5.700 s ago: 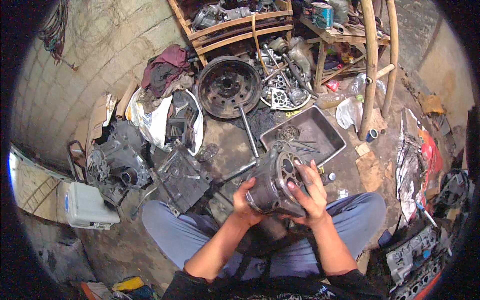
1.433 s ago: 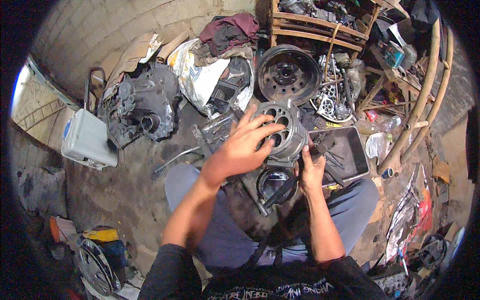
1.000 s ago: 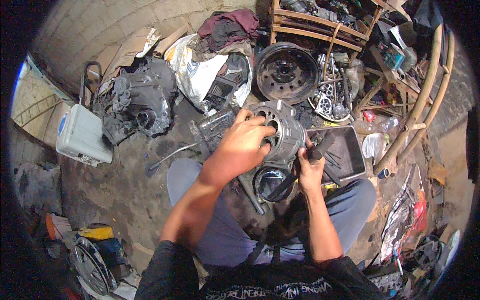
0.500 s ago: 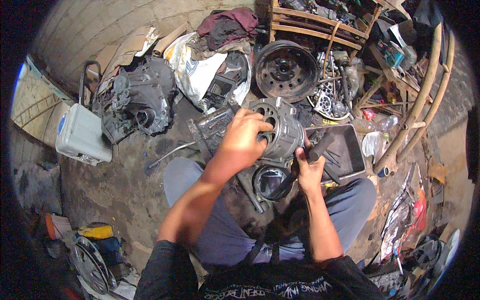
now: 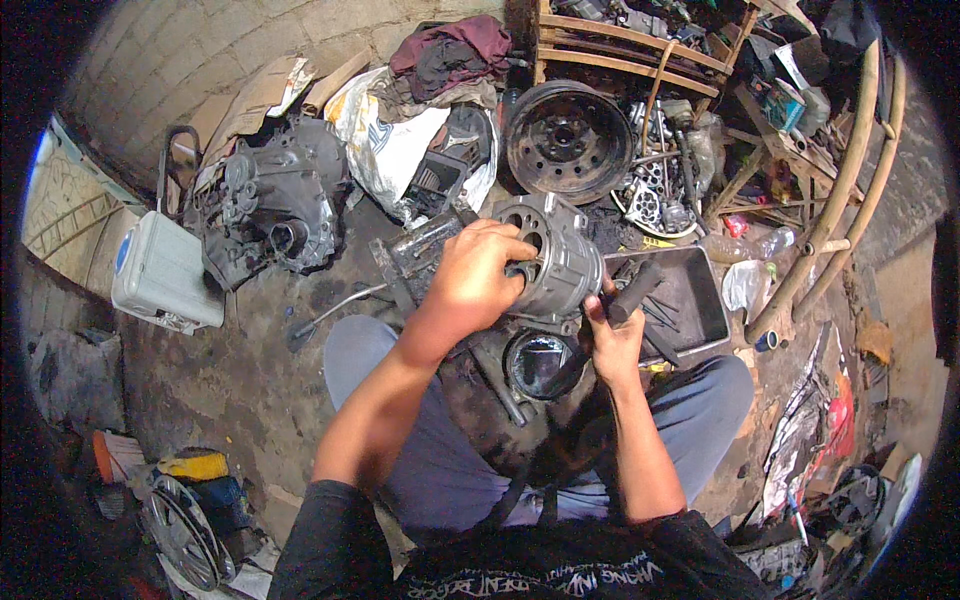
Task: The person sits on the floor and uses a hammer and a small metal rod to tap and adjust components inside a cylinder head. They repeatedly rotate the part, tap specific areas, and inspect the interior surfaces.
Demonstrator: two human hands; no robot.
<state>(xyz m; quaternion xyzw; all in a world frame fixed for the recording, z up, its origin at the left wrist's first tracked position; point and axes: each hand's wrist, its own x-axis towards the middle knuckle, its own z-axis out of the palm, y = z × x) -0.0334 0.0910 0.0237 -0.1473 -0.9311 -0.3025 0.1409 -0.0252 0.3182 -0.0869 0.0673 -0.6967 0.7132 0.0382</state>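
A grey metal cylindrical housing [image 5: 562, 262] with several round holes in its end face is held tilted in front of me, above my lap. My left hand [image 5: 480, 268] grips its left end, fingers curled over the holed face with the tips at the openings. My right hand [image 5: 612, 338] is closed around a dark hammer [image 5: 636, 291], close to its head, and its fingers reach the housing's right end. The handle seems to slope down to the left. Beneath the housing lies a round, dark-lined part [image 5: 540, 364]. Behind my left hand stands a greasy metal stand [image 5: 405, 270].
A metal tray [image 5: 712, 300] with thin rods sits right of the housing. Farther off are a black wheel rim [image 5: 568, 140], a dish of metal parts [image 5: 655, 205], a white sack [image 5: 385, 150] and a large gearbox casing [image 5: 275, 190]. A grey jerrycan [image 5: 170, 270] stands left; bamboo poles [image 5: 840, 210] rise right.
My left hand has shifted slightly left on the holed face, and the housing has moved a little left with it. My right hand keeps its grip on the hammer. The whole view has drifted slightly.
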